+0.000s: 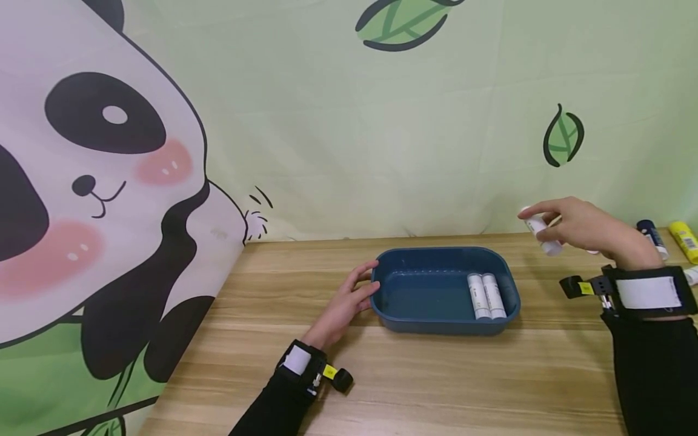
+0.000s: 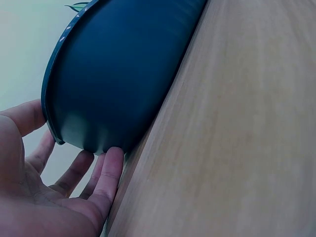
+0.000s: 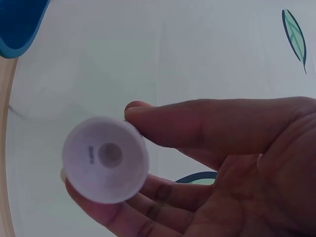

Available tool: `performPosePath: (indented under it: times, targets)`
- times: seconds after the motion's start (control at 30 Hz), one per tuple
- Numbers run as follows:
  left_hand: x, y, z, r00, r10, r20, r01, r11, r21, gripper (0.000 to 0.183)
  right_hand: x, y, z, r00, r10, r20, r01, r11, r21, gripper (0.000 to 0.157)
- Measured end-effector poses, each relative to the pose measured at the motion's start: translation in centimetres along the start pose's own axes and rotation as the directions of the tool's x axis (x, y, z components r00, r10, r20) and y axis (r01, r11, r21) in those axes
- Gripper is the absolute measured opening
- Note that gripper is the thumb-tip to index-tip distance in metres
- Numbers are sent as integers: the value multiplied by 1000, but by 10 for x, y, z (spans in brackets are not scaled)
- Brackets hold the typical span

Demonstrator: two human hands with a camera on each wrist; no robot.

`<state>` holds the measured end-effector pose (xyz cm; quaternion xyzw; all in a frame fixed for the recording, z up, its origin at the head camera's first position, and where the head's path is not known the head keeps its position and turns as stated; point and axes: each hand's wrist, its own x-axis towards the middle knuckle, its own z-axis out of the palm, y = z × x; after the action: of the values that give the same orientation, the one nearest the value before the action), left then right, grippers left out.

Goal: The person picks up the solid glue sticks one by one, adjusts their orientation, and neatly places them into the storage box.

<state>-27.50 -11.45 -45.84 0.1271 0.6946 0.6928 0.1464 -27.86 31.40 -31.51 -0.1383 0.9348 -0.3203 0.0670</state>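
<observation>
In the head view, my right hand (image 1: 586, 227) pinches a white glue stick (image 1: 541, 231) above the table, right of a blue bin (image 1: 447, 327). Its round, hollow base (image 3: 106, 160) faces the right wrist camera, between thumb and fingers. At the bin's left end is my left hand (image 1: 346, 297), its spread fingertips on the outer wall and rim. The left wrist view shows these fingers (image 2: 112, 165) against the bin's outside. Two white glue sticks (image 1: 486, 297) lie side by side inside, at the right end.
Beyond my right wrist are a dark blue glue stick (image 1: 651, 237) and a yellow one (image 1: 684, 241), with a white one (image 1: 691, 276) partly cut off at the edge. Behind the wooden table (image 1: 436, 381) hangs a green backdrop (image 1: 349, 151) with a panda and leaves.
</observation>
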Motion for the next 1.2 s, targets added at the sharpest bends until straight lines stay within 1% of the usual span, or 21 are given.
performPosePath:
  times: [0.33, 0.53, 0.9, 1.2]
  targets:
    - [0, 0, 0, 1000, 0, 0, 0, 1000, -5, 53, 0, -3, 1, 1000, 8, 17, -9, 1000, 29, 47]
    - [0, 0, 0, 1000, 2, 3, -2, 1000, -9, 54, 0, -5, 2, 1000, 7, 25, -8, 1000, 22, 46]
    - [0, 1, 0, 1000, 3, 7, -3, 1000, -15, 54, 3, -13, 7, 998, -30, 57, 29, 999, 14, 46]
    - [0, 1, 0, 1000, -1, 5, 1, 1000, -11, 54, 1, -19, 8, 997, -41, 59, 41, 999, 4, 45]
